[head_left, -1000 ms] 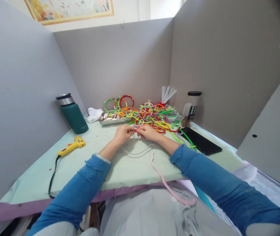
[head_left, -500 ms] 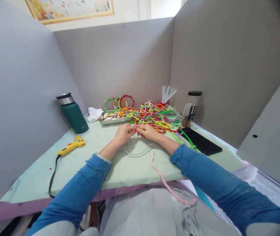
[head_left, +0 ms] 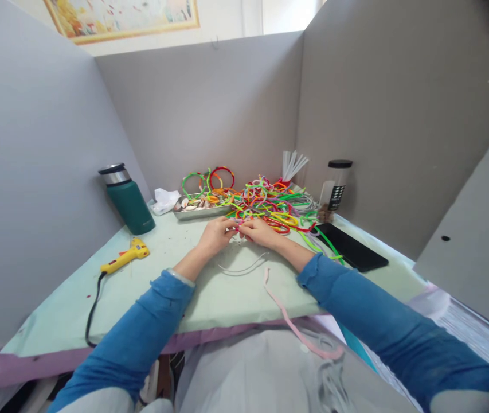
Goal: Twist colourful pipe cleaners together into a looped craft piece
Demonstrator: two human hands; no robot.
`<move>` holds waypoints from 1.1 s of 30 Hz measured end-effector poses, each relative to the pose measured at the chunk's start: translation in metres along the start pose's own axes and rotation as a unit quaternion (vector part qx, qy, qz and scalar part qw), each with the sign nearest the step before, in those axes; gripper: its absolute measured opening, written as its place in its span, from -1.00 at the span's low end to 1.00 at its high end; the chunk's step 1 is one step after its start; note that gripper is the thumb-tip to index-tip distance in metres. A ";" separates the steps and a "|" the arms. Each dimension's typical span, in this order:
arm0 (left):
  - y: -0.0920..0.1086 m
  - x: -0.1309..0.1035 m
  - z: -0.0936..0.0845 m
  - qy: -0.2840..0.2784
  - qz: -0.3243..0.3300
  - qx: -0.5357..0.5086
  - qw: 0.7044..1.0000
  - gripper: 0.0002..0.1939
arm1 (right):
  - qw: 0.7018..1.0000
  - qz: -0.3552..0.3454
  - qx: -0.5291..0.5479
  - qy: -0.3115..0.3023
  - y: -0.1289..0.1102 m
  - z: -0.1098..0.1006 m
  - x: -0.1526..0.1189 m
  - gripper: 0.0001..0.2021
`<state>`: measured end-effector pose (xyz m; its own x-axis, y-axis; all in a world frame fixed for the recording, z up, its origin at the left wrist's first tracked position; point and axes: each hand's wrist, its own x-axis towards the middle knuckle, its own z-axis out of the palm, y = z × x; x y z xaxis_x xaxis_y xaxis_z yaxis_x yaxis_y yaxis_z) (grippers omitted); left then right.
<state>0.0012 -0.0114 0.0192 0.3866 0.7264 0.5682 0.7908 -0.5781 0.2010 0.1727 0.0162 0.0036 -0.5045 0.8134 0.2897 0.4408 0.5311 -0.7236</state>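
My left hand and my right hand meet over the table with fingertips pinched together. Between them is a small pink piece, mostly covered by the fingers; it looks like a fuzzy craft stem, with both hands closed on it. Just beyond the fingers spreads a tangled pile of bright fuzzy craft stems. A thin, pale curved wire lies on the table below my wrists. Closer to me, a pink ribbon-like strip hangs over the front edge onto my lap.
At the left stand a green bottle and a yellow glue gun with its black cord. Behind my hands are a metal tray of shells and several coloured rings. A clear jar and a black phone-like slab lie right.
The fingertips have shifted very slightly around the pink piece. Both arms and everything on the table stay in place.
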 end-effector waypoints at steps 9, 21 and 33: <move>-0.002 0.001 0.000 -0.008 -0.003 -0.013 1.000 -0.85 | 1.000 -0.022 0.000 0.007 -0.002 -0.001 -0.001 -0.60; 0.002 0.004 -0.006 -0.079 -0.113 -0.093 0.986 -0.74 | 0.999 -0.045 -0.001 0.013 0.000 -0.003 -0.002 -0.64; 0.002 0.001 -0.007 -0.167 -0.204 -0.302 0.916 -0.69 | 0.998 -0.057 0.012 -0.002 -0.001 -0.003 -0.004 -0.69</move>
<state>-0.0003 -0.0146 0.0254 0.3206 0.9427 0.0919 0.5341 -0.2601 0.8044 0.1764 0.0134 0.0050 -0.5536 0.7472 0.3676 0.3628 0.6138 -0.7012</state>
